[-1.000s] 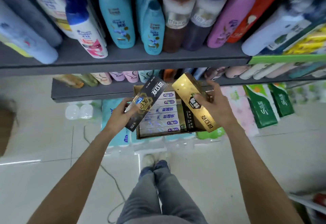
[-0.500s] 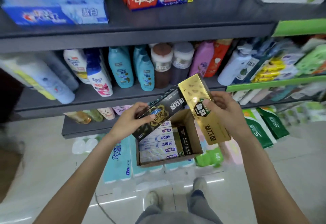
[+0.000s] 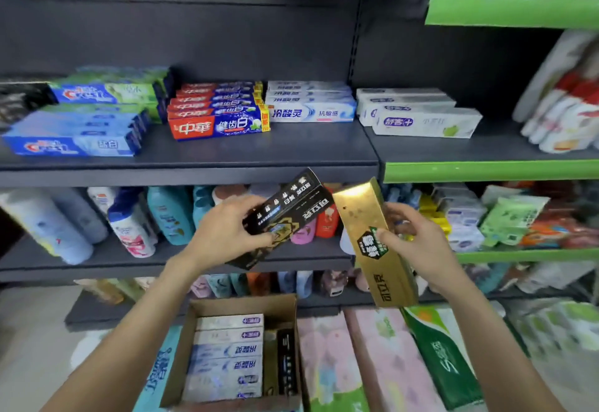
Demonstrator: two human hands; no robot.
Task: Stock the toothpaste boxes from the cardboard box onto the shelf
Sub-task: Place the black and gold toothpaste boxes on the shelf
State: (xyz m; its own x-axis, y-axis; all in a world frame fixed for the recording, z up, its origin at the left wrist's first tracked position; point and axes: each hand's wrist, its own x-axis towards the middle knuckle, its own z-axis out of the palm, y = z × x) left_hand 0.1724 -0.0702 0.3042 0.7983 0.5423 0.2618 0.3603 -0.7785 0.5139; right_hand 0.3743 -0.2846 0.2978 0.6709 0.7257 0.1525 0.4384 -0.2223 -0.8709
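Toothpaste boxes are being carried from the cardboard box point(image 3: 243, 308) up to the shelf point(image 3: 259, 152), and the step in hand is judged to be the lift between picking and placing. A black toothpaste box point(image 3: 285, 213) is gripped by the left hand point(image 3: 223, 233), fingers curled round its lower half, with the box slanting up and away to the right of that grip. A gold toothpaste box point(image 3: 369, 239) is held by the right hand point(image 3: 418, 243), thumb pressed on its front face and fingers wrapped behind, so that the box hangs tilted, its top end above the grip and its bottom end below. The upper ends of the two boxes lie just beside each other; whether they touch cannot be told. Below both grips the cardboard box sits open, with more white toothpaste boxes point(image 3: 227, 356) and some dark ones lying inside, so much of the stocking is judged to be left. Above both grips, rows of toothpaste are already stacked on the shelf: a red and blue stack point(image 3: 217, 126) above the left grip, a white stack point(image 3: 424, 119) above the right. Bare shelf board is seen in front of these rows. The next move is judged to call for raising each box over the shelf edge, turning it level with its printed face outward, and laying it flat in a free spot without the stacked rows being knocked.
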